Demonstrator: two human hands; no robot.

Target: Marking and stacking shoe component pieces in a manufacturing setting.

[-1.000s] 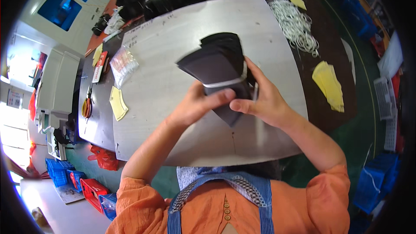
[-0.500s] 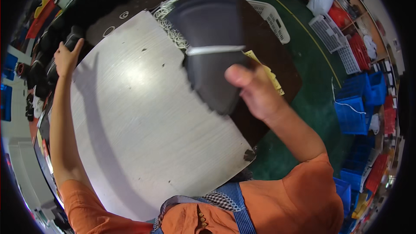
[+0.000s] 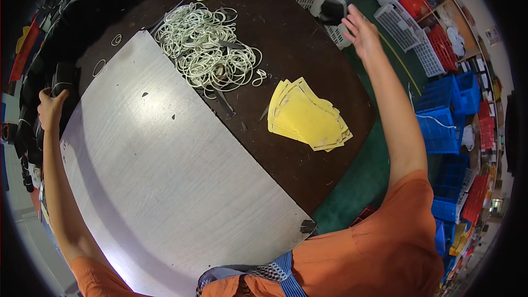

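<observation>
Across the table (image 3: 165, 187), left hand (image 3: 50, 107) gripping black stack (image 3: 61, 85), right hand (image 3: 360, 30) wide open, empty

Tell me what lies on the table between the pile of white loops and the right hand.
In the head view, only bare dark table lies between the pile of white loops and the right hand; the yellow sheets sit nearer the person.
</observation>
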